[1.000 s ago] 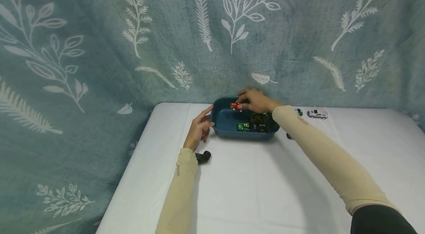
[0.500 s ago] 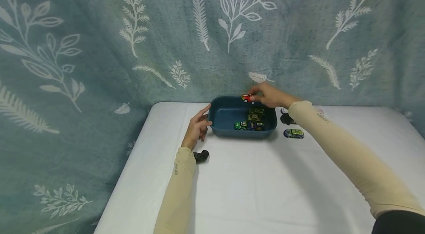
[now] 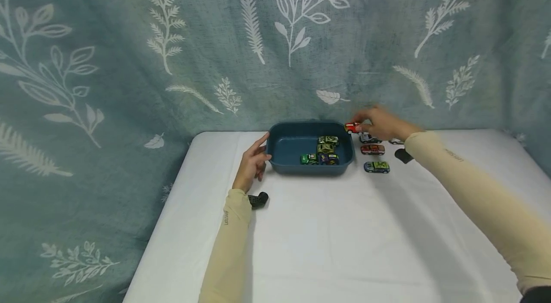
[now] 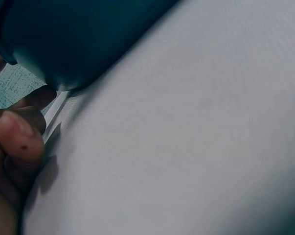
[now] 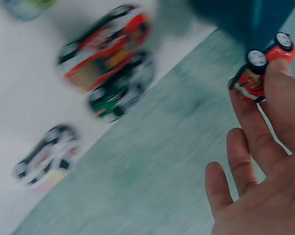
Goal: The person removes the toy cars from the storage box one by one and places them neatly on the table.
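Red toy car [image 3: 352, 127] (R hand [image 3: 380, 124] grip)

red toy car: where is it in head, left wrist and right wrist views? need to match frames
Head: red toy car pinched by the right hand, just right of the blue tub, above the table.
Left wrist: not in view; only the left hand against the tub wall.
Right wrist: upper right, wheels toward the camera, in the fingertips.
Shared landmark: the blue tub.

White-covered table [image 3: 327, 236] carries a blue tray [image 3: 284, 162], four toy cars [image 3: 376, 167] beside it
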Tool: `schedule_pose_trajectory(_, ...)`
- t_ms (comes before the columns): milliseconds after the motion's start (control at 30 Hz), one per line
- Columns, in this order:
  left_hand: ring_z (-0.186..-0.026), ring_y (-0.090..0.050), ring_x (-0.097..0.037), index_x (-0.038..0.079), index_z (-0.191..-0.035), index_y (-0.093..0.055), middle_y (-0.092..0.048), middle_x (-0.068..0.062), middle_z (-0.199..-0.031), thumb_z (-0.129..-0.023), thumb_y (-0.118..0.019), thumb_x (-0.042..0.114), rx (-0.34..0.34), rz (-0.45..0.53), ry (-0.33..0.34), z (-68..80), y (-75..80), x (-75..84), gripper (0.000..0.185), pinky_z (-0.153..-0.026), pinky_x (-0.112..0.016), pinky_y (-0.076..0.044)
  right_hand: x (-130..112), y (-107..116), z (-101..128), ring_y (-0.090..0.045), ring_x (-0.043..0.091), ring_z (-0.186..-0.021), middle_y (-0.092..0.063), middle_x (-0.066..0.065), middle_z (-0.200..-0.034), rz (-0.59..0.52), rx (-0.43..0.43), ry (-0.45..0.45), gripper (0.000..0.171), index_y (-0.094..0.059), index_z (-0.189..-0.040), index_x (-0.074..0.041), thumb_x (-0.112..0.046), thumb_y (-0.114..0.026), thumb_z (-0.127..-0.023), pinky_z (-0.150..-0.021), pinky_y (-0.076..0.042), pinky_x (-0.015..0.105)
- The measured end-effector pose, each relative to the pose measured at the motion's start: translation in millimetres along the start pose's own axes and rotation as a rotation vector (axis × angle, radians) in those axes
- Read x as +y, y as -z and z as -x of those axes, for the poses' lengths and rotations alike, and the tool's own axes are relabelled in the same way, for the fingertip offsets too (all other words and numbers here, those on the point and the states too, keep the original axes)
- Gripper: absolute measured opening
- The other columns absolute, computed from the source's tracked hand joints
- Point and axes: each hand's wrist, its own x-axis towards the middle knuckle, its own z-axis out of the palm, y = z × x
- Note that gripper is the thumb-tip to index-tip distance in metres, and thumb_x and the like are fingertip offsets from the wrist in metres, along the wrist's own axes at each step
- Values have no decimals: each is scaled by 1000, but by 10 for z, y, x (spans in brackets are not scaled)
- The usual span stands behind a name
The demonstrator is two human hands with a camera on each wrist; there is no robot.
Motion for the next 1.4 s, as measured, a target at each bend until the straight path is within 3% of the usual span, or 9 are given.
schedule_pose_trajectory(233,-47,-32,-10,44,-153,-56,-59,-19,-148,-91,-65,13,1,5,-3,-27,26,-20,70,-39,-27,-37,304,29,262,-48,53,-130,-63,30,-141,62,3,-95,34,-68,-138,-1,-8,-64,-104,-109,-31,69)
schedule_pose_trajectory(400,-47,-32,-10,45,-152,-57,-61,-23,-139,-90,-65,13,0,1,1,-41,24,-16,70,-39,-28,-37,483,35,396,-53,55,-130,-61,33,-143,119,1,-127,34,-70,-135,-1,-5,-65,-102,-117,-21,72)
schedule_pose_trajectory(500,-46,-31,-11,44,-152,-57,-60,-22,-144,-90,-65,13,1,6,9,-33,21,-13,70,-39,-28,-37,573,8,509,-61,52,-123,-68,30,-133,134,4,-122,32,-72,-131,0,-4,-66,-100,-116,-20,71)
schedule_pose_trajectory(633,-47,-32,-11,44,-152,-57,-58,-20,-149,-90,-65,13,2,10,16,-11,21,-5,70,-39,-28,-37,652,-28,673,-69,46,-110,-77,23,-116,172,18,-95,29,-75,-126,1,-2,-69,-98,-106,-28,65)
schedule_pose_trajectory(900,-49,-32,-13,44,-153,-56,-57,-17,-152,-92,-66,14,0,1,7,-3,26,17,69,-39,-29,-37,765,-114,895,-69,37,-92,-77,20,-104,358,56,-95,28,-78,-122,-1,-4,-75,-94,-95,-40,60)
schedule_pose_trajectory(1167,-48,-30,-12,45,-152,-56,-59,-24,-143,-91,-65,13,-2,7,19,-14,0,7,70,-39,-28,-37,856,-211,1001,-60,39,-96,-75,27,-114,343,77,-137,30,-78,-123,-2,-4,-76,-94,-82,-40,53)
schedule_pose_trajectory(1300,-47,-31,-12,45,-152,-57,-59,-23,-145,-91,-65,12,8,3,12,-12,-2,4,69,-38,-28,-37,930,-283,1000,-64,43,-99,-74,28,-118,331,125,-112,31,-78,-123,-2,-2,-76,-92,-87,-41,57)
schedule_pose_trajectory(1400,-46,-31,-12,44,-152,-57,-63,-22,-131,-92,-66,12,12,0,7,-18,-1,4,69,-38,-28,-37,966,-335,996,-66,44,-101,-75,28,-115,331,156,-98,32,-78,-122,-1,-1,-76,-91,-92,-41,61)
